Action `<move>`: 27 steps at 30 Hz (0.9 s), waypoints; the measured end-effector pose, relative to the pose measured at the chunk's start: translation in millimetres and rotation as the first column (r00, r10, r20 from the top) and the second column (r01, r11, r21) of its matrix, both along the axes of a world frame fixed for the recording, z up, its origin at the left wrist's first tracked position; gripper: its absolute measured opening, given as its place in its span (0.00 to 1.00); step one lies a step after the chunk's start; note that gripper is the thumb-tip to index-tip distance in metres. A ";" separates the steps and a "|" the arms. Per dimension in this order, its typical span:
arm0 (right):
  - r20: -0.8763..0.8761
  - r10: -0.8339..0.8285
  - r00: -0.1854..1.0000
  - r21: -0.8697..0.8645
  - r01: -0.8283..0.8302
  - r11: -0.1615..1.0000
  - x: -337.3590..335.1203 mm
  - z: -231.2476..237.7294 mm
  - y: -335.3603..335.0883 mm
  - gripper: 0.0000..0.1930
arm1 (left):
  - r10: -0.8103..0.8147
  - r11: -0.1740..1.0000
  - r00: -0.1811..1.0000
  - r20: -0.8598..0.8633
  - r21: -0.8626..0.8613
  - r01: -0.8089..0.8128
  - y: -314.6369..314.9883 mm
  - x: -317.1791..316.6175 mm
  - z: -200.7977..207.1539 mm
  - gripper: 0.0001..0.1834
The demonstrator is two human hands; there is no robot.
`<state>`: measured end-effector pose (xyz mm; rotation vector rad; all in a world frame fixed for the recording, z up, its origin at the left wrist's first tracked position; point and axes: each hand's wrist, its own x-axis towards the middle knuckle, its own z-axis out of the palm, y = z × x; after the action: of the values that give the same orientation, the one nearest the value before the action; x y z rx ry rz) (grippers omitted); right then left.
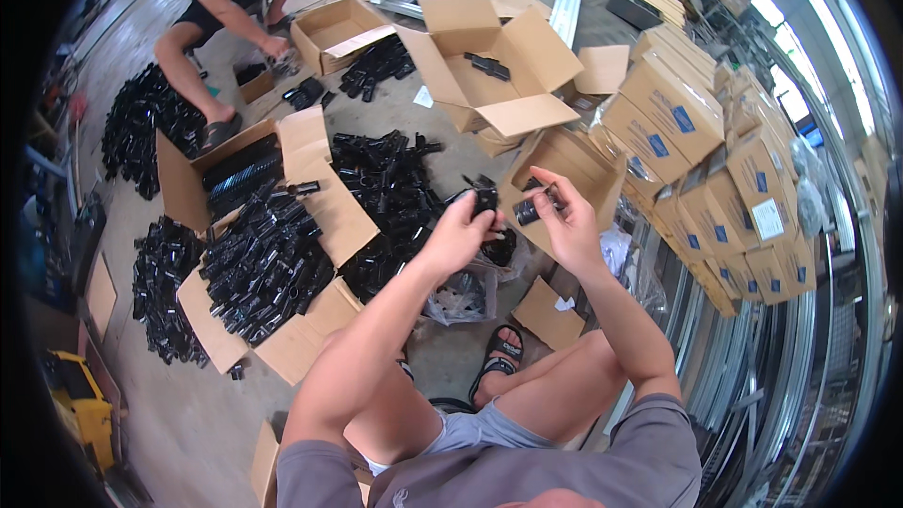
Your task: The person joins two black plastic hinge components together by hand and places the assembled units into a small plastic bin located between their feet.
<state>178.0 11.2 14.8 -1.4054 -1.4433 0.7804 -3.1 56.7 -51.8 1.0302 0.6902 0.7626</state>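
My left hand (459,233) is closed round a black plastic fitting (484,194), held in front of me above the floor. A short gap to the right of it, my right hand (572,228) pinches a small black cylindrical part (527,212) between thumb and fingers. The two parts are apart. Below my left hand, a clear plastic bag (461,299) sits with pale pieces in it. A heap of black fittings (386,183) spreads over the floor just beyond and left of my hands. Behind my right hand stands an open cardboard box (569,167).
At left, an open carton (315,327) overflows with black fittings. Another open box (450,85) stands ahead with one black fitting inside. A co-worker (221,0) crouches at far left by more heaps. Stacked cartons (663,113) and long metal profiles (752,357) line the right.
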 end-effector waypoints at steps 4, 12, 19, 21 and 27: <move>0.123 0.115 0.986 0.185 -0.136 0.973 14.7 8.8 -22.5 0.18 | -0.121 0.991 0.987 0.108 -0.040 0.126 -6.5 -12.8 23.6 0.21; 0.070 0.309 0.948 0.403 -0.311 0.861 18.9 -0.5 -26.8 0.25 | -0.370 0.900 0.877 0.306 -0.115 0.420 -38.6 -21.7 56.4 0.19; 0.355 0.263 0.897 0.498 -0.420 0.759 23.5 -14.0 -21.0 0.33 | -0.411 0.870 0.874 0.257 -0.174 0.461 -47.2 -18.2 61.7 0.19; 0.332 0.241 0.912 0.513 -0.389 0.765 24.3 -19.8 -19.1 0.36 | -0.445 0.860 0.866 0.230 -0.159 0.485 -43.3 -15.4 56.5 0.17; 0.200 0.154 0.968 0.353 -0.218 0.910 14.7 -17.1 -23.6 0.41 | -0.295 0.934 0.937 0.190 -0.150 0.324 -42.7 -8.2 59.4 0.15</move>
<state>192.6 -12.4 -2.3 -1.0701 -1.7715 0.4750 -11.3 14.0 7.6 0.8739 0.4300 0.4924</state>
